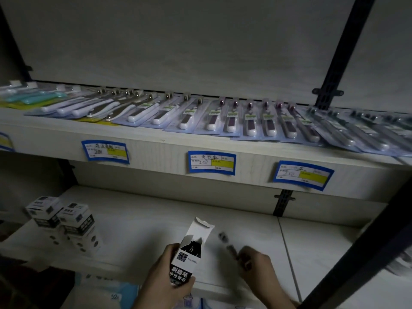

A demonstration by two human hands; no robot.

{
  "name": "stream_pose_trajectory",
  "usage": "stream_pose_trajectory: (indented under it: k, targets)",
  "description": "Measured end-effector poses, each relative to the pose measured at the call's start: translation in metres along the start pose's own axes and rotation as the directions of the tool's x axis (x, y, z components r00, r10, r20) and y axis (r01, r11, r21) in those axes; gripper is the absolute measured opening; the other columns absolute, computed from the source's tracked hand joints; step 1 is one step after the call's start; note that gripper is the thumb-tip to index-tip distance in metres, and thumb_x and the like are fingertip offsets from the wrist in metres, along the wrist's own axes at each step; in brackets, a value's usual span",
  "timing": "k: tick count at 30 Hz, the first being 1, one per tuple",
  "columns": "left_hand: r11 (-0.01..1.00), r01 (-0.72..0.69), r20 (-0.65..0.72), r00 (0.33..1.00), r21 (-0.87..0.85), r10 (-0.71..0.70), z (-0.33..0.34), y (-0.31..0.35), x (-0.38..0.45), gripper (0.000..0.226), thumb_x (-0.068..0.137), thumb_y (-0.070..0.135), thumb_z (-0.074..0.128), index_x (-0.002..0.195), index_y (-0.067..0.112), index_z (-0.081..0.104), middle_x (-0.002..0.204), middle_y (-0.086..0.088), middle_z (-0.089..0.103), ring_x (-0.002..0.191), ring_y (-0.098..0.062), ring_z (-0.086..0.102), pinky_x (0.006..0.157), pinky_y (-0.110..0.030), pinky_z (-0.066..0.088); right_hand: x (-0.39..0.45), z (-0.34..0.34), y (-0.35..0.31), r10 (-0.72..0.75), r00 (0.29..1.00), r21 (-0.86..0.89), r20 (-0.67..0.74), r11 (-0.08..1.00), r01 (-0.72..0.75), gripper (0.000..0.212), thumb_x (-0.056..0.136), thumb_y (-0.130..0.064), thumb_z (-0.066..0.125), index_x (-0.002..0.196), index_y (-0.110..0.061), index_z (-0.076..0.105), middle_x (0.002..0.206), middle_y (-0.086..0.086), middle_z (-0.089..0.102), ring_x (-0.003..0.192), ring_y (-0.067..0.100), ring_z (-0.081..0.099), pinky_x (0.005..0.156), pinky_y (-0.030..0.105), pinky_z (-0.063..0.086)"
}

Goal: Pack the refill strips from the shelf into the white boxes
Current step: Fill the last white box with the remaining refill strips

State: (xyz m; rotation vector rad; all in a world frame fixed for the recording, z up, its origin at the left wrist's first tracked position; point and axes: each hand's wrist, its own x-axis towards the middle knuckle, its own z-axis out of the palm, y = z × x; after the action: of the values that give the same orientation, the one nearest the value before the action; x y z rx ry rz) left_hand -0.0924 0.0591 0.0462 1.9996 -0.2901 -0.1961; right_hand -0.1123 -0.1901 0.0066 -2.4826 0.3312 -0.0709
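Observation:
My left hand (166,279) grips a white box (190,253) with black print, upright above the lower shelf, its top flap open. To its right, my right hand (254,264) is blurred with curled fingers around a small dark refill strip (231,250) lying low over the shelf board. Another small dark piece (223,237) lies on the shelf just beyond it. Two more white boxes (45,211) (77,221) stand together at the left of the lower shelf.
The upper shelf (156,143) carries a long row of blister-packed toothbrushes (229,119), with blue price labels (211,162) on its front edge. A dark metal upright (284,202) stands at the back right. The pale lower shelf board (138,221) spreads between the boxes and my hands.

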Motion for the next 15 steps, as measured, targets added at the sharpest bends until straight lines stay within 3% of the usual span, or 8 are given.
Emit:
stream_pose_trajectory:
  k: [3, 5, 9, 12, 15]
  targets:
    - [1.0, -0.015, -0.002, 1.0, 0.004, 0.015, 0.003, 0.002, 0.002, 0.056, 0.061, 0.014, 0.079, 0.105, 0.034, 0.051, 0.088, 0.017, 0.07, 0.075, -0.002, 0.068, 0.068, -0.016, 0.053, -0.02, -0.031, -0.04, -0.075, 0.976, 0.29, -0.203, 0.948, 0.133, 0.025, 0.082, -0.014, 0.071, 0.073, -0.029, 0.054, 0.061, -0.003, 0.06, 0.056, 0.003, 0.059, 0.053, 0.014, 0.049]
    - [1.0, -0.021, -0.011, 1.0, 0.0, 0.021, 0.005, 0.003, 0.003, 0.055, 0.063, 0.007, 0.079, 0.104, 0.033, 0.052, 0.088, 0.017, 0.07, 0.073, -0.002, 0.068, 0.067, -0.017, 0.053, -0.03, -0.051, -0.069, -0.089, 0.963, 0.435, -0.254, 0.879, 0.196, 0.018, 0.082, -0.011, 0.072, 0.079, -0.022, 0.058, 0.071, 0.002, 0.065, 0.067, 0.004, 0.065, 0.065, 0.017, 0.055]
    - [0.999, -0.035, -0.027, 0.999, -0.017, 0.035, 0.007, 0.004, 0.005, 0.053, 0.062, 0.009, 0.079, 0.105, 0.029, 0.056, 0.088, 0.004, 0.072, 0.075, -0.008, 0.069, 0.067, -0.02, 0.054, -0.043, -0.077, -0.101, -0.039, 0.953, 0.74, -0.301, 0.621, 0.259, 0.013, 0.083, -0.002, 0.069, 0.09, -0.011, 0.064, 0.083, 0.007, 0.071, 0.077, 0.019, 0.069, 0.074, 0.027, 0.058]
    - [0.999, -0.042, -0.028, 0.999, -0.029, 0.042, 0.009, 0.004, 0.007, 0.052, 0.065, 0.002, 0.078, 0.105, 0.027, 0.055, 0.088, 0.007, 0.071, 0.071, -0.006, 0.067, 0.065, -0.019, 0.053, -0.044, -0.085, -0.114, 0.0, 0.941, 0.824, -0.34, 0.483, 0.297, 0.012, 0.084, 0.001, 0.067, 0.093, -0.005, 0.062, 0.086, 0.014, 0.071, 0.084, 0.025, 0.072, 0.081, 0.037, 0.058]
    - [0.998, -0.059, -0.037, 0.998, -0.03, 0.058, 0.009, 0.01, 0.007, 0.055, 0.067, 0.0, 0.078, 0.105, 0.031, 0.053, 0.09, 0.016, 0.07, 0.071, 0.001, 0.066, 0.064, -0.014, 0.052, -0.04, -0.085, -0.124, -0.03, 0.943, 0.799, -0.331, 0.523, 0.297, 0.013, 0.085, -0.001, 0.067, 0.095, -0.008, 0.062, 0.088, 0.01, 0.072, 0.084, 0.022, 0.071, 0.081, 0.037, 0.059]
